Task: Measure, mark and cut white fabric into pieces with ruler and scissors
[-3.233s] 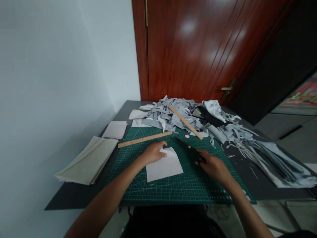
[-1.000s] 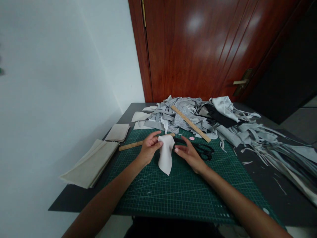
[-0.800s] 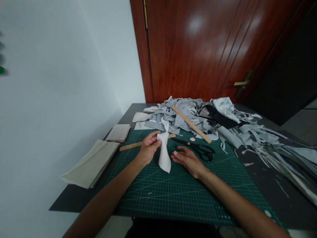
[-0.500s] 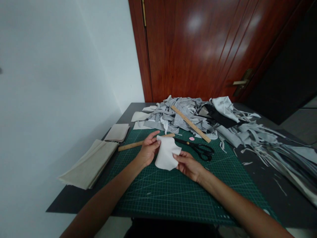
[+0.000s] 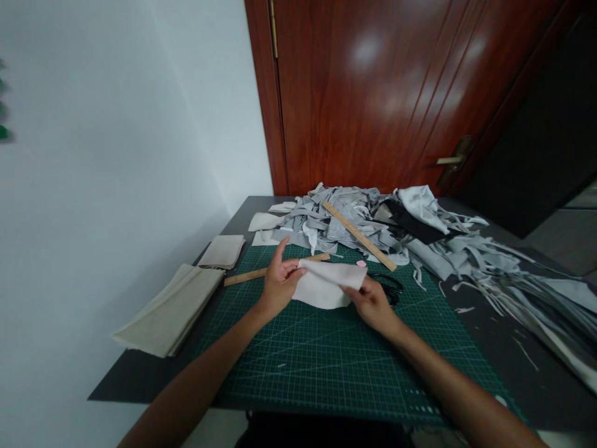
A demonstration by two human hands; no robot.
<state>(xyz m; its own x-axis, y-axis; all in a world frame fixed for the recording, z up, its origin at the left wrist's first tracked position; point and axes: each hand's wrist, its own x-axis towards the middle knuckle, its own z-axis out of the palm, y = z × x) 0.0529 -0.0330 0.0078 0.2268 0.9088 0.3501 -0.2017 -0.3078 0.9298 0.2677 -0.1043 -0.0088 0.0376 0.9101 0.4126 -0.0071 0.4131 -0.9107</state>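
Note:
A white piece of fabric (image 5: pixel 321 292) hangs between my two hands above the green cutting mat (image 5: pixel 298 367), its upper part folded over. My left hand (image 5: pixel 281 280) pinches its left edge between thumb and fingers, with the index finger pointing up. On the opposite side, my right hand (image 5: pixel 370 303) grips the right edge. Black scissors (image 5: pixel 392 287) lie on the mat behind my right hand; the fabric and hand hide most of them, leaving the handle loops in sight.
One wooden ruler (image 5: pixel 245 277) lies behind my left hand, another ruler (image 5: pixel 359 235) across a heap of grey fabric scraps (image 5: pixel 317 211). Folded cream cloth (image 5: pixel 170 314) and a smaller fabric stack (image 5: pixel 222 251) sit at the left. A pink piece (image 5: pixel 360 264) lies near the scissors.
My right hand has moved right and slightly up, spreading the fabric wider. The fabric now covers more of the scissors. My left hand stays almost in place, its index finger raised higher.

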